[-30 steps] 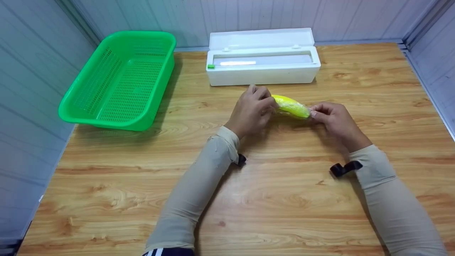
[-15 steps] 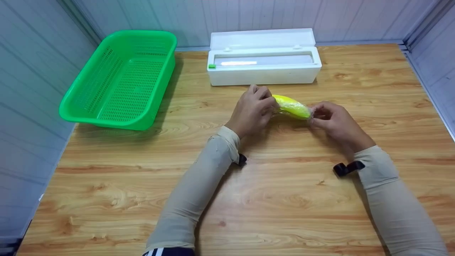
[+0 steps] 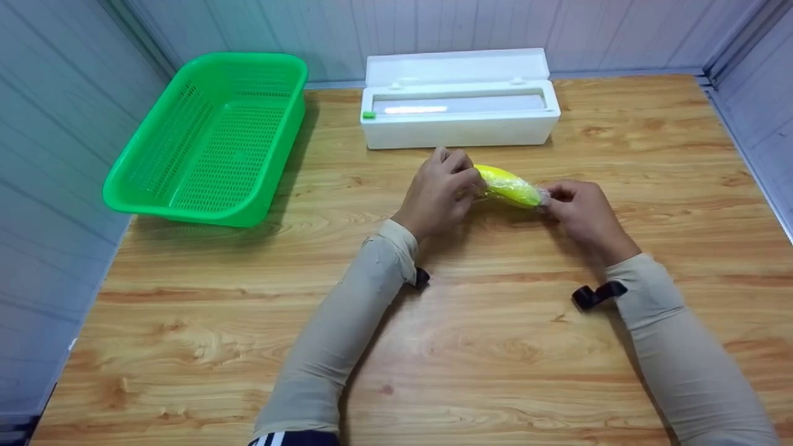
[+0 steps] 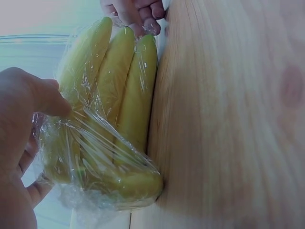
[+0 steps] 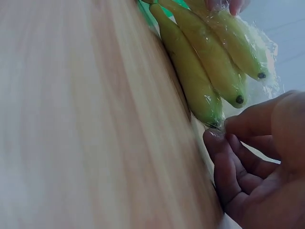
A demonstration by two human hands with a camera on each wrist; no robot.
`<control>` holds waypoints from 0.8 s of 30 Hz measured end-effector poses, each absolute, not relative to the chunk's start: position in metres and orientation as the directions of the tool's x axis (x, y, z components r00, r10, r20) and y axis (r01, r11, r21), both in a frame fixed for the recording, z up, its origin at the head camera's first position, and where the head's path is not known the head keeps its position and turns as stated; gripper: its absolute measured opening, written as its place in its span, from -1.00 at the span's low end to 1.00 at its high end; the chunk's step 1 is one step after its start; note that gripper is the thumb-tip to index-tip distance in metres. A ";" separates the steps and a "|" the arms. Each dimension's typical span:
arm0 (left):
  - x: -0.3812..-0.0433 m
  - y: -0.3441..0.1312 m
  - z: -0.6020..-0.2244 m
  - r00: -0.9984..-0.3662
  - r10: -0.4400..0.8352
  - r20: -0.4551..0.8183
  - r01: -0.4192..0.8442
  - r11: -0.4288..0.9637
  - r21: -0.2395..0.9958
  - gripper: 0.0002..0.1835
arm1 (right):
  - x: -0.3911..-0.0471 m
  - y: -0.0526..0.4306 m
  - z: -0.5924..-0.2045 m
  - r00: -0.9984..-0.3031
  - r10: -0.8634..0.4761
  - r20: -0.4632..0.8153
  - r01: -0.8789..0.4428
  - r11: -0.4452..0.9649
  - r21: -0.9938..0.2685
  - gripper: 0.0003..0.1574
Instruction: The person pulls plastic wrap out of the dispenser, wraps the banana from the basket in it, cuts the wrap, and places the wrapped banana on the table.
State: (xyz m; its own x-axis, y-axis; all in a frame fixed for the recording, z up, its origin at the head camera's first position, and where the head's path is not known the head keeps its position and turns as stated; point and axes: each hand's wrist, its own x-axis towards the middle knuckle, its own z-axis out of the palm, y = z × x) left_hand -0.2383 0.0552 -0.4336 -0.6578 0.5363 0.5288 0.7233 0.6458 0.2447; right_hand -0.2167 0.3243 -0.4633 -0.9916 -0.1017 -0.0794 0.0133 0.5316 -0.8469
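Note:
A bunch of three yellow bananas with greenish tips lies on its side on the wooden table, wrapped in clear cling film. My left hand grips the wrapped bunch, thumb on the film over the upper banana in the left wrist view. My right hand is at the tip end. There its thumb and fingers pinch a bit of film beside the lowest banana's tip, as the right wrist view shows. Crumpled film gathers at the stem end. In the head view the left hand hides that end.
Just behind the hands stands a long white cling film dispenser, lid raised, with a small green slider at its left. A green perforated basket sits at the back left. Pale panel walls border the table.
My right hand moved slightly right, its fingers spread at the film half a second ago, and now it is back left, pinching by the tips. My left hand and the bananas stay in place.

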 end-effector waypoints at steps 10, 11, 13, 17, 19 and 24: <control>-0.238 0.055 -0.433 -0.662 0.537 0.522 0.722 0.645 0.251 -0.89 | -0.217 0.323 -0.460 -0.968 -0.132 -0.214 0.149 0.385 -0.911 -0.63; -0.238 0.055 -0.433 -0.663 0.538 0.521 0.722 0.645 0.252 -0.89 | -0.217 0.323 -0.460 -0.965 -0.141 -0.219 0.146 0.403 -0.903 -0.61; -0.238 0.055 -0.433 -0.658 0.539 0.525 0.725 0.642 0.250 -0.88 | -0.216 0.323 -0.459 -0.962 -0.157 -0.223 0.133 0.446 -0.885 -0.60; -0.238 0.056 -0.433 -0.649 0.544 0.532 0.733 0.636 0.243 -0.85 | -0.215 0.321 -0.458 -0.957 -0.169 -0.235 0.124 0.496 -0.859 -0.66; -0.238 0.056 -0.433 -0.648 0.545 0.532 0.733 0.635 0.242 -0.84 | -0.215 0.321 -0.459 -0.958 -0.164 -0.234 0.129 0.483 -0.866 -0.68; -0.238 0.056 -0.433 -0.653 0.545 0.526 0.729 0.641 0.241 -0.86 | -0.215 0.322 -0.462 -0.964 -0.132 -0.231 0.170 0.362 -0.917 -0.70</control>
